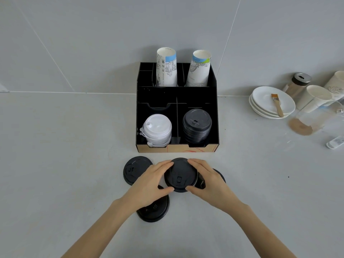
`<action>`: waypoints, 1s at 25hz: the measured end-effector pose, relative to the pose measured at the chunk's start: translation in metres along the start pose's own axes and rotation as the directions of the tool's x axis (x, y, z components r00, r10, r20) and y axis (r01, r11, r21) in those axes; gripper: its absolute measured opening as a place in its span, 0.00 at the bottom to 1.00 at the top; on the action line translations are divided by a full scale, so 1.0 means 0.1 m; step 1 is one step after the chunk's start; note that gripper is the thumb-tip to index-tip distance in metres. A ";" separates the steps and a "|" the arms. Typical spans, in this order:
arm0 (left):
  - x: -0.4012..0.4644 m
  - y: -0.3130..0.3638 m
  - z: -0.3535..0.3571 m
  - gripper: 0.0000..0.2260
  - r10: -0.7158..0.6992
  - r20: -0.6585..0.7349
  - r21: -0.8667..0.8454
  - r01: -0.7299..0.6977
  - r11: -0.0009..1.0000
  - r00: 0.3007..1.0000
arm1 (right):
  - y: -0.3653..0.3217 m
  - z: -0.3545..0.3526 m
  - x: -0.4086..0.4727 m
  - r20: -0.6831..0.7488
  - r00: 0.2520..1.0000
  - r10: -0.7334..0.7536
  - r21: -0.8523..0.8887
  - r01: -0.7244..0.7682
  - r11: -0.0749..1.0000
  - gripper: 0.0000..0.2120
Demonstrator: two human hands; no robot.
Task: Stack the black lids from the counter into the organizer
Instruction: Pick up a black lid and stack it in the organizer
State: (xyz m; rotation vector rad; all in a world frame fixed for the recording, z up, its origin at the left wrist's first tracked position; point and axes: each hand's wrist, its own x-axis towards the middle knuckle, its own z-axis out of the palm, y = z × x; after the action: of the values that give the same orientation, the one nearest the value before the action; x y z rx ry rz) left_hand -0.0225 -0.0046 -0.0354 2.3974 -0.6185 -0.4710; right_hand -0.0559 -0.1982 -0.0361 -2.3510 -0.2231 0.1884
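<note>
A black organizer [216, 116] stands against the wall. Its front right compartment holds a stack of black lids [197, 125]; the front left one holds white lids [157, 130]. In front of it, my left hand [150, 183] and my right hand [209, 180] grip a black lid [180, 175] between them from both sides. Loose black lids lie on the counter: one at the left [133, 169], one near my left wrist [155, 210], and another mostly hidden under my right hand [220, 175].
Two upside-down paper cup stacks [166, 68] fill the organizer's back row. At the right stand white saucers [272, 102] with a brush [277, 106], a spice jar [297, 84], paper cups [314, 97] and a clear container [312, 120].
</note>
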 end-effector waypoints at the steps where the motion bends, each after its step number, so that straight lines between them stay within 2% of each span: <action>1: 0.01 0.01 -0.02 0.29 0.010 -0.023 -0.002 -0.010 1.000 1.000 | -0.01 -0.02 0.01 -0.011 1.000 0.004 0.013 -0.004 1.000 0.30; 7: 0.18 0.10 -0.14 0.29 0.054 -0.107 -0.045 -0.059 0.997 0.993 | -0.01 -0.15 0.14 -0.090 0.996 -0.008 0.033 0.011 0.999 0.30; 16: 0.62 0.33 -0.40 0.25 0.099 -0.241 -0.042 -0.113 0.993 0.966 | -0.04 -0.45 0.45 -0.306 0.952 0.020 0.078 0.004 0.997 0.27; 25: 1.25 0.44 -0.58 0.25 0.116 -0.207 0.004 -0.118 0.993 0.971 | 0.10 -0.66 0.86 -0.406 0.909 0.093 0.060 -0.076 0.995 0.27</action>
State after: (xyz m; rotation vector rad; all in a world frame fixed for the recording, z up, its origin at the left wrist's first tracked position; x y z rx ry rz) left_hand 0.0934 -0.0750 0.0136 2.3471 -0.6574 -0.1694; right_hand 0.0425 -0.2313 -0.0032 -2.2970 0.0878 -0.2574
